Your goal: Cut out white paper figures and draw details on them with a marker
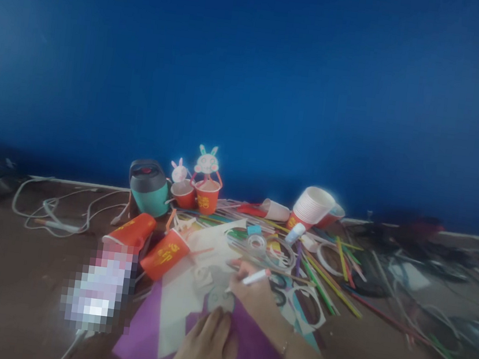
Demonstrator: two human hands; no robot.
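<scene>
My right hand (pixel 252 292) is closed around a white marker (pixel 256 277) with a pinkish end, its tip over a small rounded paper face (pixel 221 301). Flat on the lower edge of that face rests my left hand (pixel 208 347), fingers stretched out. Beneath both lie a purple sheet (pixel 137 336) and white paper (pixel 173 311). Details drawn on the face are too blurred to read. Farther back, a rabbit head with green ears (pixel 207 164) stands on a red paper cup (pixel 206 197), and a pink-eared one (pixel 179 172) is at another red cup (pixel 183 195).
A teal and grey container (pixel 150 189) stands behind two tipped red cups (pixel 131 230). Stacked paper cups (pixel 312 206), a glue bottle (pixel 295 233), tape rolls, scissors (pixel 280 289) and coloured sticks (pixel 332 281) spread rightward. White cables (pixel 50 208) lie left, near a blurred-out device (pixel 97 290).
</scene>
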